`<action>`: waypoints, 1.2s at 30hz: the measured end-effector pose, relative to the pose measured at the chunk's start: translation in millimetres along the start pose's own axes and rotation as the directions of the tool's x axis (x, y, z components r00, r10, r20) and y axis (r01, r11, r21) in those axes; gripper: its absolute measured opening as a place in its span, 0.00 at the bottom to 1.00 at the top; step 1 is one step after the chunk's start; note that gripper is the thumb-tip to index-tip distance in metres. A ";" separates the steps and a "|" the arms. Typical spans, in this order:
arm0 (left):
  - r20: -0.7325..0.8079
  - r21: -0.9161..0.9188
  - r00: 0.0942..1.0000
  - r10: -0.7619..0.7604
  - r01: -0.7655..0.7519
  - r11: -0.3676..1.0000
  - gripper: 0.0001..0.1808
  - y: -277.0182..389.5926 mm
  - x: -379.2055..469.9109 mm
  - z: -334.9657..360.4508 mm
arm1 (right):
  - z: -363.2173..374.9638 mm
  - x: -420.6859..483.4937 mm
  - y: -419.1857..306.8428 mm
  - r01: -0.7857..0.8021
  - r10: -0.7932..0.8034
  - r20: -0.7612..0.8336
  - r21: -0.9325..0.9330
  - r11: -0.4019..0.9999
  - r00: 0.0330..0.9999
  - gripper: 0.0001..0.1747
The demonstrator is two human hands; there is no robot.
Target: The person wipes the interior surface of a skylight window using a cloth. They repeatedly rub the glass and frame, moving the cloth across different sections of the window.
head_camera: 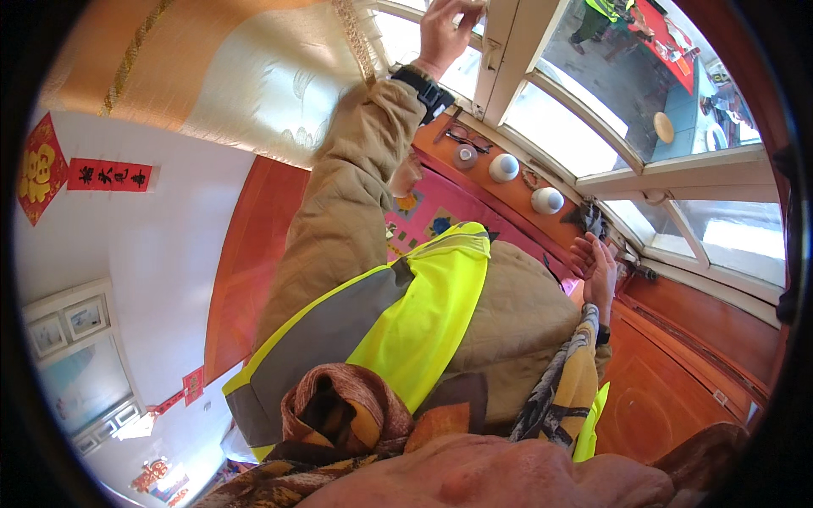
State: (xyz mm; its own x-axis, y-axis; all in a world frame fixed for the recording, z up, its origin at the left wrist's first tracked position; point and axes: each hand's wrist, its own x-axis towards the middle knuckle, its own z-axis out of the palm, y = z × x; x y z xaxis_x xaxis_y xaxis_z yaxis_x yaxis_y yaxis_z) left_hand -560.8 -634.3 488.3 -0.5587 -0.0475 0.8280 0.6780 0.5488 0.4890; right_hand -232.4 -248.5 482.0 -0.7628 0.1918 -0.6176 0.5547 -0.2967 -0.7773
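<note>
My left hand (441, 39) is raised high against the white-framed window (508, 60), beside a metal latch (492, 52). Its fingers are bent near a pane, and something pale shows at the fingertips, cut off by the picture's top edge. Whether I grip it, I cannot tell. Lower down, my right hand (596, 270) hangs beside the sill with its fingers loosely apart and nothing visible in them. Just beyond those fingertips lies a crumpled dark grey thing (592, 219). A black watch (427, 92) is strapped over my left cuff.
Along the orange sill (448, 127) stand two white rounded containers (503, 167), a clear jar (465, 155) and eyeglasses (476, 141). A patterned pink cover (438, 209) lies below. A gold-and-white curtain (267, 76) hangs at my left. Through the glass appears a person in a vest (603, 9) near a red table.
</note>
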 end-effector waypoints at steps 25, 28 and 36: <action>0.019 0.127 0.995 0.095 -0.096 0.987 0.07 -18.3 -23.7 -4.6 | -14.0 -8.9 10.6 -0.010 0.010 -0.029 0.014 1.000 1.000 0.18; -0.272 0.188 0.957 0.095 -0.044 0.981 0.05 -30.1 10.4 -6.1 | -14.0 -7.0 11.0 -0.012 0.013 -0.032 0.019 1.000 0.999 0.18; -0.084 0.299 0.994 0.063 -0.035 0.954 0.11 -37.6 -35.3 1.0 | -19.4 -3.4 8.9 -0.033 0.035 -0.079 0.020 0.999 0.996 0.18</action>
State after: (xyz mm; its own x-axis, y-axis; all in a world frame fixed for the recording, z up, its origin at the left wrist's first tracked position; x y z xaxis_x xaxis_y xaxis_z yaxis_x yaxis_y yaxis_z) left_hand -567.0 -652.4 440.4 -0.4729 -0.0824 0.8773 0.5235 0.7746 0.3549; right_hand -218.4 -233.7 474.8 -0.7143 0.2547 -0.6518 0.5732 -0.3214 -0.7537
